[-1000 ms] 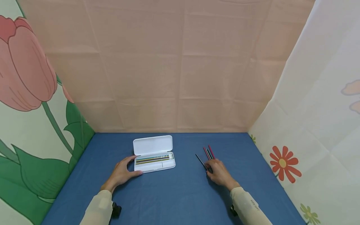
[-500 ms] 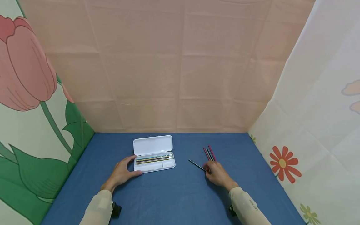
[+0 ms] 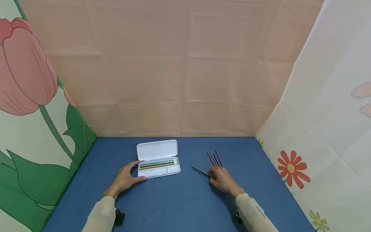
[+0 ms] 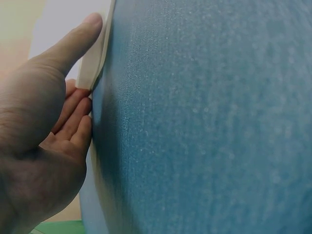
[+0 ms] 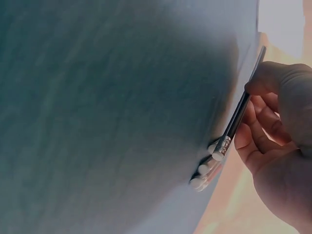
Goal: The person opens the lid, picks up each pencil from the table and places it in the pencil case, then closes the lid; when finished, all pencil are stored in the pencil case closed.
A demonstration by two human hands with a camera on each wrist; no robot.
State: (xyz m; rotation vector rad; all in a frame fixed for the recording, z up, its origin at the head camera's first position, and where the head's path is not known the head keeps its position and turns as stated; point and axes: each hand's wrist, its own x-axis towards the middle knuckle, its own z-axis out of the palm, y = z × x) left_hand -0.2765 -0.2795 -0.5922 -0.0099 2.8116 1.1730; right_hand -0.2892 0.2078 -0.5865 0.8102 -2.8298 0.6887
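One white box (image 3: pixel 160 175) on a blue counter (image 3: pixel 185 206), its lid (image 3: pixel 157 150) open on the 12 o'clock side. Boxed pencils (image 3: pixel 157 164): side by side in the compartment nearest the lid. Left hand (image 3: pixel 123 177): at 9 o'clock of the box, thumb at the near edge and fingers at the far corner, holding that end. Right hand (image 3: pixel 223 180): between 3 and 4 o'clock of the box, well apart from it, thumb and fingers pinching a dark pencil (image 3: pixel 200 170); far end toward 10 o'clock, white eraser (image 5: pixel 217 156) visible in the right wrist view. Loose pencils (image 3: pixel 214 159): some red, some dark, on the counter at 11 o'clock of the right hand, just beside it. Beige cloth (image 3: pixel 185 71): at 12 o'clock, behind the counter.
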